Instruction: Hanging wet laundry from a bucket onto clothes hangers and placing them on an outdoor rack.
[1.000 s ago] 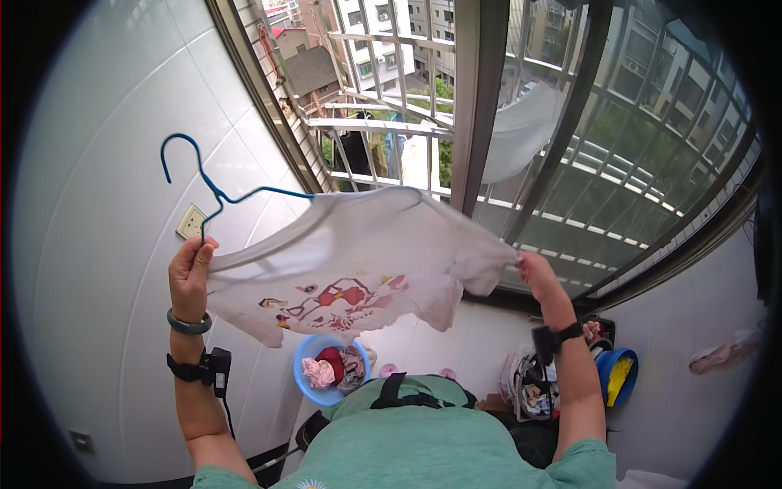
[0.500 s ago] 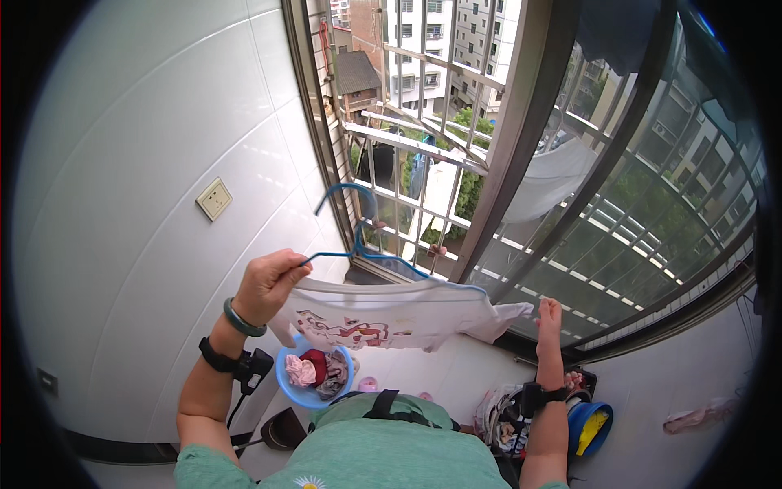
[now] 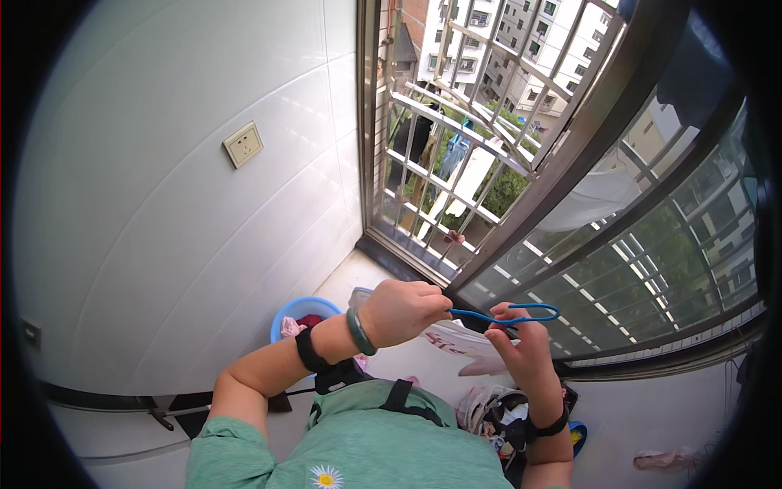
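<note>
My left hand grips a blue clothes hanger by its wire, fingers closed. Over at the hook end, my right hand has its fingers curled around the wire, with the thumb beneath. The hook's bend sticks out to the right past that hand. Below both hands hangs a white shirt with a reddish print, partly hidden by my hands and wrists.
A barred window stands ahead, with clothes hanging outside; a glass pane is on the right. Low down are a blue basin of laundry and a bag of items. A socket sits on the left wall.
My left hand has moved right with the hanger, which has turned so its hook points right. My right hand has left the shirt's side and come in to the hook. The view has shifted.
</note>
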`<state>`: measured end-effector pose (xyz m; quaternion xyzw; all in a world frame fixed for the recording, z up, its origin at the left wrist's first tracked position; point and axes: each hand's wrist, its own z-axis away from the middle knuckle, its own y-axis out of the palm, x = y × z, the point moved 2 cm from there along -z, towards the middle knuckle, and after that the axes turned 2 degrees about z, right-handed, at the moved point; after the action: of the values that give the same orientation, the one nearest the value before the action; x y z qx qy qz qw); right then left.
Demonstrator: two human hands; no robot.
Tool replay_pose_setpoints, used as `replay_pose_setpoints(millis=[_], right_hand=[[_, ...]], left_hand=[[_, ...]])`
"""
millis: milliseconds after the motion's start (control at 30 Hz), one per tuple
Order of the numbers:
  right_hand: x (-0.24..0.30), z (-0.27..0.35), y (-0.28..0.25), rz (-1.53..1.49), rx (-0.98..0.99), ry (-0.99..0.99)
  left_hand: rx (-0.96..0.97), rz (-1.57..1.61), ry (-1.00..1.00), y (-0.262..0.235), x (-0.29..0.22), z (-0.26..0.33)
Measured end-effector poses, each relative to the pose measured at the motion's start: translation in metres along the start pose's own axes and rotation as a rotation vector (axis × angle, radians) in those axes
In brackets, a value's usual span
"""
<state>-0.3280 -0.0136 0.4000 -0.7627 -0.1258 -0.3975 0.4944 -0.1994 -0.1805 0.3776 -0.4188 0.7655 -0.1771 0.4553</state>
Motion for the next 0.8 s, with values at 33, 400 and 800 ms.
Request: replay_pose_setpoints(millis=[33, 400, 800], right_hand=[[0.002, -0.001, -0.001, -0.012, 0.062, 0.062], [-0.005, 0.011, -0.051, -0.162, -0.16, 0.186], [0.013, 0.038, -0.119, 0.003, -0.376, 0.116]], left_hand=[[-0.004, 0.008, -0.017, 0.004, 0.002, 0.002], [-0.358, 0.096, -0.115, -0.011, 0.071, 0.021], [0.09, 1.419, -1.253, 0.121, 0.198, 0.097]])
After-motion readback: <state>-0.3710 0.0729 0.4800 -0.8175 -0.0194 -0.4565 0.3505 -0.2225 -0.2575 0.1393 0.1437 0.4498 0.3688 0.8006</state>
